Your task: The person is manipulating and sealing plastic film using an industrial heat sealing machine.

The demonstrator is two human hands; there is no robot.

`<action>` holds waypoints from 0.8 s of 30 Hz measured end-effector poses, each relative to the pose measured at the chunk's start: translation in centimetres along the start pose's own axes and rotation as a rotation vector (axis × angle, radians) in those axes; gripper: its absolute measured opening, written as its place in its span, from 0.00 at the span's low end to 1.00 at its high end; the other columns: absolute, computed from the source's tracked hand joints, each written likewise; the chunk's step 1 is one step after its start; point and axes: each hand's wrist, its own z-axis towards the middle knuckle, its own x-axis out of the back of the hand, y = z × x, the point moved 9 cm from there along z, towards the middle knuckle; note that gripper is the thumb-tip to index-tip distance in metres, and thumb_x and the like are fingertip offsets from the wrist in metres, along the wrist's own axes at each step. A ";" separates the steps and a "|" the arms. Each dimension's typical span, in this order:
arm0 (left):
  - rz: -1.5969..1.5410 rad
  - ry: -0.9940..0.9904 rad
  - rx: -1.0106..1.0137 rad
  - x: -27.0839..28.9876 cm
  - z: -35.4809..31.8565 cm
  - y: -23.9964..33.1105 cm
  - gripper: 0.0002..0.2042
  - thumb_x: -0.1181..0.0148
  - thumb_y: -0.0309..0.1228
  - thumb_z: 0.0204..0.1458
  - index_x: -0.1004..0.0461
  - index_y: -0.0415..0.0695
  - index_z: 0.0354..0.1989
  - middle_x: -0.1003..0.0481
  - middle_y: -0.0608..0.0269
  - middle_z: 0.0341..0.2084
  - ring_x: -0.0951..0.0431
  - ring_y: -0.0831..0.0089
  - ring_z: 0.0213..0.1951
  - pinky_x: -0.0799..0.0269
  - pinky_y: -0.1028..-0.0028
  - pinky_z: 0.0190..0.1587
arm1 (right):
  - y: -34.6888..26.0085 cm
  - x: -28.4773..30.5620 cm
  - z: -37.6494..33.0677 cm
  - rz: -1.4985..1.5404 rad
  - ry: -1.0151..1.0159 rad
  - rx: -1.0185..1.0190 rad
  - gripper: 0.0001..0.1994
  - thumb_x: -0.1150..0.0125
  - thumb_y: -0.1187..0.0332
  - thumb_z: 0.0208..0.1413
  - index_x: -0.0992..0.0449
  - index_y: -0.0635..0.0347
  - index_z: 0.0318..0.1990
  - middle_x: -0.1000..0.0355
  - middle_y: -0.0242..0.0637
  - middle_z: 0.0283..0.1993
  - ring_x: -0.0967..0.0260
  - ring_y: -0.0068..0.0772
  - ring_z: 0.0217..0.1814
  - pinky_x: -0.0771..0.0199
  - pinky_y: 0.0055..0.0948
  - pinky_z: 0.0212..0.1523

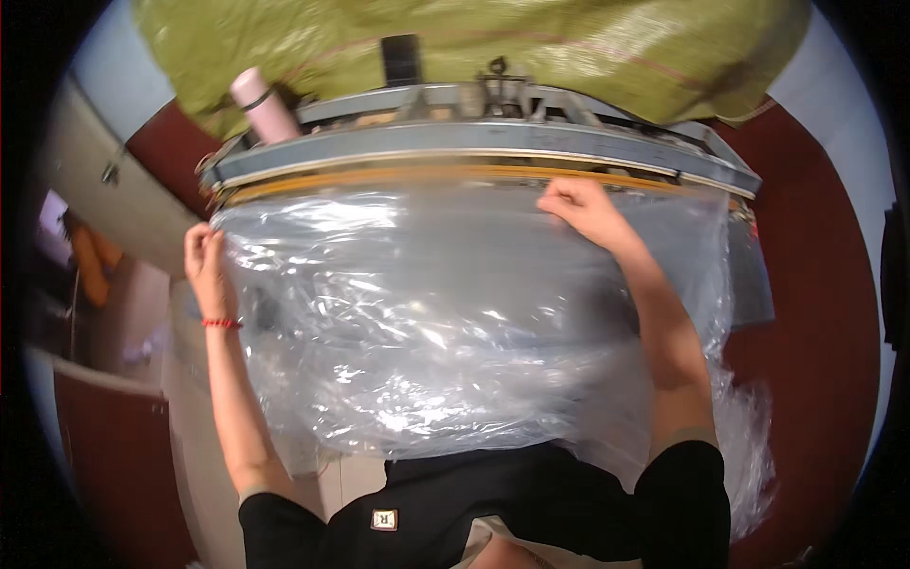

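A large sheet of clear plastic film (417, 322) spreads in front of me, wrinkled and shiny, from a long metal-framed machine (445, 140) down to my body. At the film's upper left corner, my left hand (206, 270) is closed with its fingertips pinching the edge. My right hand (583, 207) is bent inward over the upper right part of the film, close to the machine's front bar. Its thumb and fingers are pressed together on the film. An orange-yellow strip (379, 177) runs along the machine's front, just beyond the film's upper edge.
A pink bottle (263, 106) leans at the machine's left end, and a black phone-like slab (401, 60) stands behind it. Green-yellow woven sheeting (531, 43) covers the far side. A cabinet door (123, 161) is at left; more loose film (744, 436) hangs at right.
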 end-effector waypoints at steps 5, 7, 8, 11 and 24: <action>0.185 -0.109 0.172 2.4 -0.2 -5.9 0.05 0.47 0.25 0.47 0.33 0.42 0.33 0.31 0.70 0.28 0.33 0.83 0.34 0.38 0.83 0.37 | 4.1 -0.2 -3.5 0.387 -0.022 -0.247 0.11 0.51 0.63 0.52 0.34 0.59 0.22 0.42 0.22 0.19 0.47 0.13 0.21 0.46 0.15 0.20; 0.468 -0.244 0.121 4.9 -1.5 -8.7 0.10 0.46 0.27 0.47 0.32 0.40 0.38 0.29 0.62 0.36 0.31 0.74 0.41 0.38 0.78 0.45 | 3.8 2.6 -5.6 0.209 0.075 -0.140 0.09 0.48 0.65 0.49 0.32 0.60 0.23 0.39 0.24 0.20 0.44 0.15 0.23 0.43 0.17 0.25; 0.603 -0.279 0.219 5.8 -2.6 -10.0 0.15 0.48 0.31 0.49 0.34 0.39 0.45 0.32 0.61 0.45 0.35 0.71 0.49 0.44 0.74 0.51 | 5.3 4.2 -7.6 0.151 0.092 -0.190 0.08 0.46 0.66 0.47 0.31 0.60 0.23 0.37 0.25 0.21 0.42 0.16 0.24 0.42 0.17 0.27; 0.994 -0.463 -0.057 7.7 -6.8 -12.4 0.18 0.50 0.31 0.49 0.36 0.40 0.49 0.36 0.58 0.50 0.42 0.66 0.55 0.48 0.71 0.55 | 11.6 10.6 -14.2 -0.024 0.269 -0.461 0.05 0.42 0.70 0.42 0.29 0.62 0.24 0.34 0.27 0.24 0.39 0.17 0.29 0.40 0.18 0.31; 0.290 -0.242 0.369 6.2 -16.0 -5.6 0.05 0.43 0.25 0.44 0.30 0.41 0.30 0.30 0.68 0.30 0.31 0.78 0.34 0.36 0.79 0.38 | 18.9 24.8 -31.1 -0.291 0.884 -0.495 0.11 0.42 0.65 0.47 0.28 0.67 0.30 0.31 0.31 0.29 0.36 0.22 0.32 0.37 0.20 0.37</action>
